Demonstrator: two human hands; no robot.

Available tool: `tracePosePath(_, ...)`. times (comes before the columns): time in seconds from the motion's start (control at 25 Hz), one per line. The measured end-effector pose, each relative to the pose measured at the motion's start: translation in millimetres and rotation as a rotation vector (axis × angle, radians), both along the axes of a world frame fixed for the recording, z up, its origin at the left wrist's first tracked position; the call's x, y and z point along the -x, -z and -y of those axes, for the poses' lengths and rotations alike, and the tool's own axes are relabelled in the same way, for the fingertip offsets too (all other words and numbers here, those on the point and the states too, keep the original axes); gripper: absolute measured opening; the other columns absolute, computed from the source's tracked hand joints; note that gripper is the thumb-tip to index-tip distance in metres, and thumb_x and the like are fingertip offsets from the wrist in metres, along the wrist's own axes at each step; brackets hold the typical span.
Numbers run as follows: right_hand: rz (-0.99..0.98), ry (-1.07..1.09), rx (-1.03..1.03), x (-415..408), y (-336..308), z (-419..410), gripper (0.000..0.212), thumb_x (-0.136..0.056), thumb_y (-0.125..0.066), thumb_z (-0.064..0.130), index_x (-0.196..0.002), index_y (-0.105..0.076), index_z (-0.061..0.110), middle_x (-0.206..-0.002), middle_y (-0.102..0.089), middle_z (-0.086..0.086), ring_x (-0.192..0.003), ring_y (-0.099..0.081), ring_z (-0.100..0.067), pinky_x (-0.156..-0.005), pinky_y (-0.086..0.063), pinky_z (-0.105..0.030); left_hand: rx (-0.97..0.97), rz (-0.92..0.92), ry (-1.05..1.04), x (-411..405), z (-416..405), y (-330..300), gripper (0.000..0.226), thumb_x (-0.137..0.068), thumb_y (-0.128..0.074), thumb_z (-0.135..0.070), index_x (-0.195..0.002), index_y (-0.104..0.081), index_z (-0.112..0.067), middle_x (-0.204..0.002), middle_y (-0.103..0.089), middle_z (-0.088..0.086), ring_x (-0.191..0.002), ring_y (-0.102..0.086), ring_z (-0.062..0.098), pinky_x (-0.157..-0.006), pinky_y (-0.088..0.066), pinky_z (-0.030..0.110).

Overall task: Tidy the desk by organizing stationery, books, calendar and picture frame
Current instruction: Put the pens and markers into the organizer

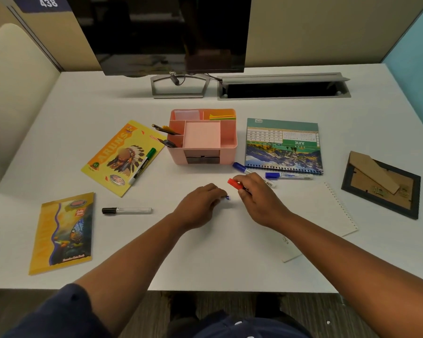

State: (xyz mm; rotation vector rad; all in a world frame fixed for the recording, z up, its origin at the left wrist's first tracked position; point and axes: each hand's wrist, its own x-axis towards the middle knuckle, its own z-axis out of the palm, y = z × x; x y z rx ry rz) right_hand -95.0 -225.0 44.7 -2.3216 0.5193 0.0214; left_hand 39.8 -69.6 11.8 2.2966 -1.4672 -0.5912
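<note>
Nearest me, in front of the pink organizer (203,142), my left hand (200,203) curls over something small and blue (227,197); its grip I cannot tell. My right hand (257,193) pinches a red-capped marker (236,184). Beyond, just right of the organizer, two blue-capped markers (274,175) lie loose; my wrist could roll them.

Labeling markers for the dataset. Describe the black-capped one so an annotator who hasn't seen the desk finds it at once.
Start at the pink organizer mid-desk and look toward the near left corner, where a yellow notebook with a butterfly cover lies. The black-capped marker lies flat on bare desk just right of that notebook's top. It is the only marker with a black cap and a clear barrel, and it touches nothing.
</note>
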Motion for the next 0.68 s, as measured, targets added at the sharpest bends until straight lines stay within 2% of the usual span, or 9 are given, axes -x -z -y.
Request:
tracePosePath(0.08,-0.022,0.057,-0.087,-3.6,-1.1,-2.0,0.038,-0.103,-0.051,0.024,-0.141,-0.048,0.02,-0.135,-0.055,-0.004,-0.122,-0.052,-0.021,-0.1,-0.044,-0.032,-0.007,-0.13,-0.043,5.6,8.3,-11.6,0.03,-0.101,-0.056,-0.012,-0.128,-0.064,-0.02,-0.122,-0.065,-0.001,-0.103,-0.059,0.015,-0.09,-0.051,0.027)
tracePosePath(0.2,-0.114,0.059,-0.195,-3.7,-4.9,-1.1,0.028,-0.102,-0.052,0.033,-0.129,-0.053,0.027,-0.118,-0.065,0.002,-0.105,-0.06,-0.018,-0.09,-0.052,-0.038,0.005,-0.386,-0.183,8.4,20.0,-33.8,0.017,-0.097,-0.064,-0.014,-0.112,-0.067,-0.021,-0.106,-0.07,-0.002,-0.091,-0.065,0.014,-0.083,-0.057,0.028)
tracePosePath(0.28,-0.134,0.101,-0.354,-3.8,-10.7,-1.0,0.018,-0.102,-0.054,0.032,-0.118,-0.057,0.027,-0.107,-0.069,0.003,-0.095,-0.064,-0.013,-0.081,-0.053,-0.035,0.002,-0.465,-0.207,6.9,25.4,-48.4,0.012,-0.093,-0.07,-0.016,-0.102,-0.064,-0.02,-0.099,-0.071,-0.001,-0.084,-0.07,0.016,-0.079,-0.061,0.031)
tracePosePath(0.4,-0.104,0.236,-0.545,-6.9,-19.7,0.9,0.009,-0.101,-0.055,0.023,-0.108,-0.061,0.02,-0.097,-0.07,-0.002,-0.077,-0.057,-0.009,-0.066,-0.044,-0.027,-0.039,-0.539,-0.262,-5.2,25.5,-66.1,0.021,-0.088,-0.076,-0.027,-0.098,-0.063,-0.013,-0.094,-0.071,0.005,-0.075,-0.072,0.018,-0.067,-0.062,0.029)
tracePosePath(0.48,-0.055,0.363,-0.605,-7.6,-21.0,6.2,0.008,-0.102,-0.054,0.022,-0.105,-0.062,0.02,-0.094,-0.072,-0.004,-0.073,-0.049,-0.015,-0.064,-0.042,-0.029,-0.045,-0.641,-0.33,-15.5,22.1,-75.0,0.023,-0.089,-0.074,-0.029,-0.099,-0.066,-0.01,-0.093,-0.072,0.009,-0.072,-0.073,0.021,-0.065,-0.06,0.027)
tracePosePath(0.56,-0.042,0.434,-0.633,-7.6,-21.5,11.0,0.009,-0.102,-0.053,0.023,-0.106,-0.062,0.021,-0.092,-0.073,-0.004,-0.074,-0.045,-0.019,-0.062,-0.042,-0.032,0.053,-0.726,-0.416,-21.5,19.2,-80.2,0.019,-0.09,-0.074,-0.021,-0.101,-0.066,-0.008,-0.094,-0.072,0.012,-0.075,-0.074,0.023,-0.068,-0.061,0.029)
tracePosePath(0.68,-0.106,0.354,-0.596,-8.1,-22.6,9.0,0.011,-0.103,-0.051,0.027,-0.106,-0.06,0.022,-0.093,-0.073,0.0,-0.075,-0.049,-0.018,-0.065,-0.044,-0.031,0.275,-0.779,-0.583,-19.1,20.7,-83.0,0.02,-0.086,-0.077,-0.01,-0.102,-0.065,-0.009,-0.095,-0.072,0.016,-0.081,-0.074,0.027,-0.071,-0.061,0.029)
